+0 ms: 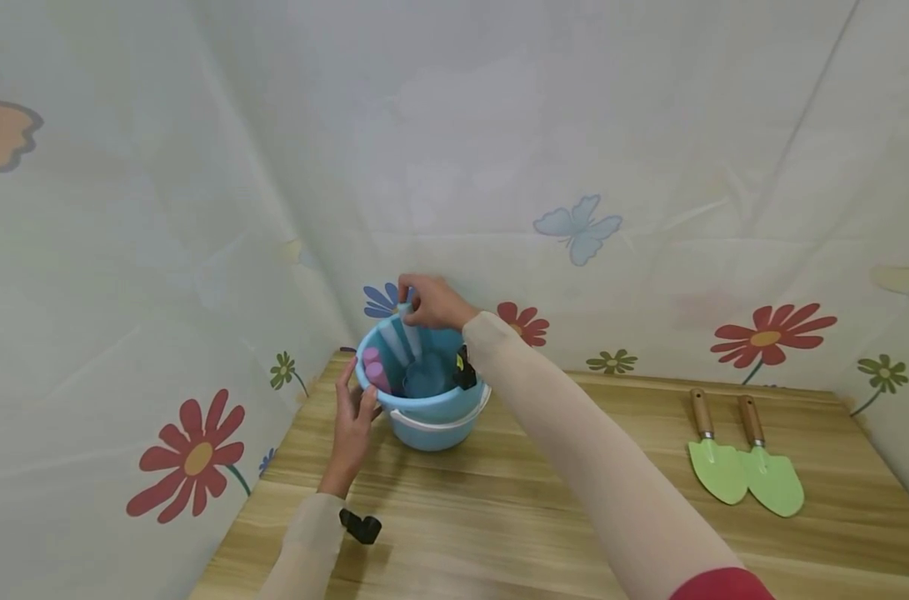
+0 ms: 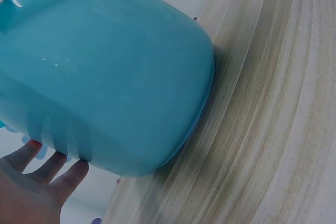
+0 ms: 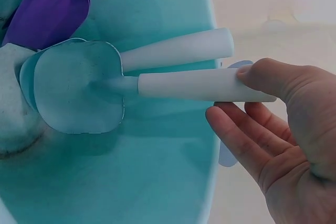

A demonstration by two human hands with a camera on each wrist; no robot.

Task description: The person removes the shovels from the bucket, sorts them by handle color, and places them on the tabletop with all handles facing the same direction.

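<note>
From the head view, I see the right hand pinch a blue shovel in the bucket. Left wrist: the left hand touches the bucket's side, fingers straight. Right wrist: the shovel seems light, stiff, slippery; I'd grip its handle halfway.

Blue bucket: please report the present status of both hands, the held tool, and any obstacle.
Right hand pinching white-handled blue scoop. Left hand touching blue bucket. Scoop blade inside bucket. Second white handle close alongside, may crowd the scoop.
</note>
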